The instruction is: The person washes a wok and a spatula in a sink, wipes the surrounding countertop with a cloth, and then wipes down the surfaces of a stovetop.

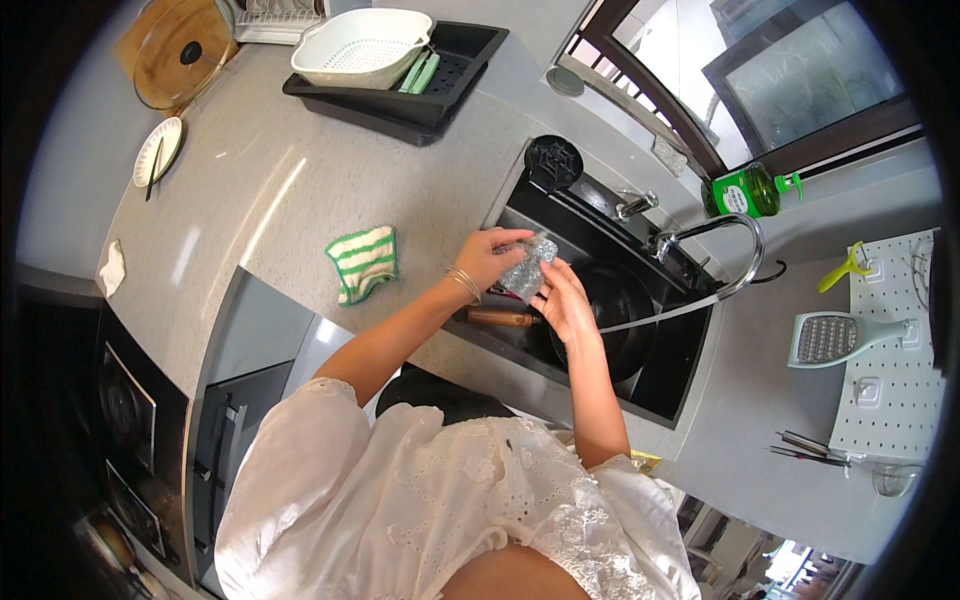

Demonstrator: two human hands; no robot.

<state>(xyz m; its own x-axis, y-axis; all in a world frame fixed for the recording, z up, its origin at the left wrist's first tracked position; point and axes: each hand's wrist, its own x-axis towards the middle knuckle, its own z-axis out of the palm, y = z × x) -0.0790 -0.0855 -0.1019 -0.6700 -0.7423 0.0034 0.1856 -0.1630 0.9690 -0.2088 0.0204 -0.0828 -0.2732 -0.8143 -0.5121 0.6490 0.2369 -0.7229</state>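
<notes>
Both hands hold a silvery-grey scouring pad [529, 271] above the black sink [675, 375]. My left hand [491, 259] pinches its upper left side, with bangles on the wrist. My right hand [564, 298] grips its lower right edge and looks wet. Beneath them a dark frying pan [626, 300] sits in the sink. Its wooden handle [501, 317] points left, close to the sink's front edge. Water [660, 315] runs from the curved chrome faucet [759, 251] towards the pan. Something red, mostly hidden, shows just under the pad.
A striped green and white cloth [364, 262] lies on the counter to the left. Behind it, a white colander [364, 49] stands in a black tray [420, 120]. Green dish soap [742, 191] is by the window. A grater [829, 339] hangs on the right pegboard [900, 300].
</notes>
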